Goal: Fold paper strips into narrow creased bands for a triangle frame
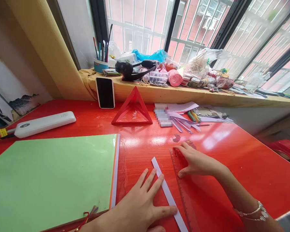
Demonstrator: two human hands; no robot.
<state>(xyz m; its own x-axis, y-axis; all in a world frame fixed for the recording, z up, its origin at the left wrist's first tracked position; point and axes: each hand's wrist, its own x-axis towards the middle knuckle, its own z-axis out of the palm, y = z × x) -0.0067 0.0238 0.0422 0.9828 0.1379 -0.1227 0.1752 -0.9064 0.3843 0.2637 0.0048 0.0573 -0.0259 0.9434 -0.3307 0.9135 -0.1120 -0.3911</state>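
My left hand lies spread over a narrow pale paper strip, with fingertips and thumb resting on it. The strip slants across the red tabletop. To its right and roughly in line with it, a clear ruler lies flat; the red surface shows through it. My right hand holds the ruler near its far end, thumb at the left edge and fingers over the end. Part of the ruler is hard to make out against the red. The near ends of strip and ruler run out of view.
Green sheets lie at left, a white elongated device behind them. A phone and a red triangular frame stand at the back. Paper strips lie behind my right hand. Craft supplies crowd the windowsill.
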